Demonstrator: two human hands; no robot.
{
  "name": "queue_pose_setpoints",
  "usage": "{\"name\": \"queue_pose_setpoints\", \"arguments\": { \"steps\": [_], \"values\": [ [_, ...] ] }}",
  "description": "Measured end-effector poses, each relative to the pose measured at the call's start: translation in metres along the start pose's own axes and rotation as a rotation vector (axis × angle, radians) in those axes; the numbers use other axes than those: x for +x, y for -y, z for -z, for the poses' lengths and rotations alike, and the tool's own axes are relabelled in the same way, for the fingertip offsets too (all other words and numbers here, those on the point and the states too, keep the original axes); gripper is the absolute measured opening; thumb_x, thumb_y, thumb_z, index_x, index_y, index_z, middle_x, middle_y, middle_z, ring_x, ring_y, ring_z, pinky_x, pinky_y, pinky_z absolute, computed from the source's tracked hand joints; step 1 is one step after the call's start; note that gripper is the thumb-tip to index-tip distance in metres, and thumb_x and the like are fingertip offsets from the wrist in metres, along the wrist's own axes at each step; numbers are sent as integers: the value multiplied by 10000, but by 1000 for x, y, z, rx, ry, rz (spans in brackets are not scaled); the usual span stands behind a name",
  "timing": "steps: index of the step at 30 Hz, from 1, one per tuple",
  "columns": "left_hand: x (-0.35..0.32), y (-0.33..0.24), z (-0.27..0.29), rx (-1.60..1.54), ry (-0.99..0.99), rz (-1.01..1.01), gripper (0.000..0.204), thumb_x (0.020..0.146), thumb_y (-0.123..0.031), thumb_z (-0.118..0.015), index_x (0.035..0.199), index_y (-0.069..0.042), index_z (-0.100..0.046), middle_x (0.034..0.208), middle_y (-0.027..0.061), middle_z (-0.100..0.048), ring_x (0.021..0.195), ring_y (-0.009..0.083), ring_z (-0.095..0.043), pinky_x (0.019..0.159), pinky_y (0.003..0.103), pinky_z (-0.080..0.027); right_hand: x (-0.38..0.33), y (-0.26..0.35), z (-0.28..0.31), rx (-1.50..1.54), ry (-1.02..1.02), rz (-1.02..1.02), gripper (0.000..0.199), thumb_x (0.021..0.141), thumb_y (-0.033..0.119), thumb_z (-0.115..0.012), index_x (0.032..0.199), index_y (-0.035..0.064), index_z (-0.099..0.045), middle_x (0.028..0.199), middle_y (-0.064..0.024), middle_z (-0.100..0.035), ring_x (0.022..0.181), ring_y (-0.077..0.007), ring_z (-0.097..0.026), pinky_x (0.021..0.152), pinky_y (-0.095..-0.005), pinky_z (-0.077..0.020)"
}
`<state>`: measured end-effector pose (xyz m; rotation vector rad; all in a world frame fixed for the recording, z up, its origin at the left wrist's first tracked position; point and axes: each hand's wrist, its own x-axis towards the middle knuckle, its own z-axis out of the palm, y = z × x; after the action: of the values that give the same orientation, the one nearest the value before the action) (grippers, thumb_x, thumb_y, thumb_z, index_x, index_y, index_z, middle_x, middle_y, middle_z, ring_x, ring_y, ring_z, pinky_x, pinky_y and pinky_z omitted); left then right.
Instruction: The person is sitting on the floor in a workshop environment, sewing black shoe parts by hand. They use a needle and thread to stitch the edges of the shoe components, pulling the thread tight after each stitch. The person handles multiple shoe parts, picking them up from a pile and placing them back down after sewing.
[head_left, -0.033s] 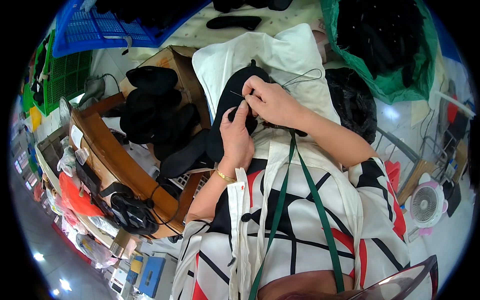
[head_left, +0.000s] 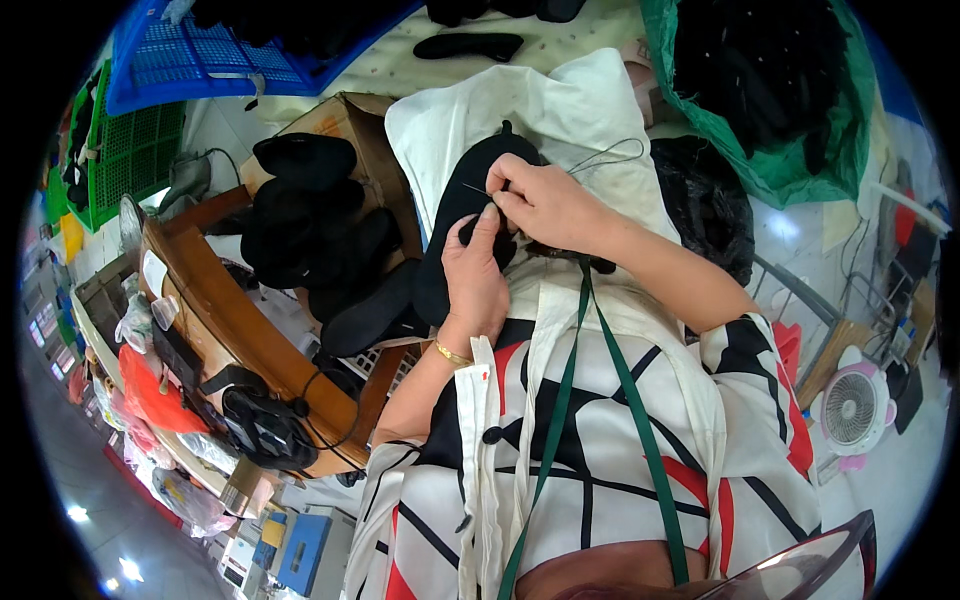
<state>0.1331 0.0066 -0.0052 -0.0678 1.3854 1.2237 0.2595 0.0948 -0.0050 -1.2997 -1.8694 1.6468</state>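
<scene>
A black cloth shoe (head_left: 462,175) with a small loop at its far end lies on a white cushion (head_left: 590,100) in front of me. My left hand (head_left: 474,272) is closed on the shoe's near part, thumb pointing up along it. Just beyond that thumb, my right hand (head_left: 545,205) pinches a thin needle (head_left: 475,187) between thumb and fingertips, over the shoe's upper. A loop of dark thread (head_left: 612,150) lies across the cushion beside my right hand. My fingers hide part of the shoe's opening.
Several black shoes (head_left: 300,230) are piled to the left, by a cardboard box (head_left: 350,115) and a wooden stand (head_left: 235,310). A blue crate (head_left: 170,85) stands far left, a green sack (head_left: 690,100) of black items far right. A black bag (head_left: 715,215) sits right; a fan (head_left: 850,410) stands beyond.
</scene>
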Motion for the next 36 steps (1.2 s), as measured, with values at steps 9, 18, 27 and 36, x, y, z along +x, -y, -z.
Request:
{"name": "queue_pose_setpoints", "arguments": {
  "steps": [9,18,27,36],
  "values": [
    [-2,9,3,152,103,-85,254,929,-136,-722,1118,-8,-609,957,26,-638,857,77,-542,767,217,-437,3,-11,3,-165,-34,254,118,900,144,-668,956,48,-629,915,-80,-585,767,-233,-627,686,-337,-489],
    [-1,-4,-7,309,-2,-97,379,846,-229,-826,1036,9,-600,852,-1,-610,750,52,-496,644,208,-407,-9,7,39,606,234,-148,132,1013,193,-537,998,62,-545,766,-28,-648,580,-82,-604,488,-227,-481],
    [22,-58,-11,1099,462,-530,259,793,-181,-821,770,8,-645,717,52,-602,662,160,-547,608,306,-443,-68,-64,291,1308,-1089,427,161,959,8,-550,804,-4,-505,702,-70,-496,631,-202,-528,1049,-498,-513],
    [22,-32,-58,1493,830,-1098,209,821,-201,-758,920,-33,-682,831,133,-610,769,336,-608,678,411,-492,-104,-116,248,692,-1366,451,119,957,77,-647,981,-4,-562,769,-78,-631,684,-161,-614,712,-291,-545]
  ]
}}
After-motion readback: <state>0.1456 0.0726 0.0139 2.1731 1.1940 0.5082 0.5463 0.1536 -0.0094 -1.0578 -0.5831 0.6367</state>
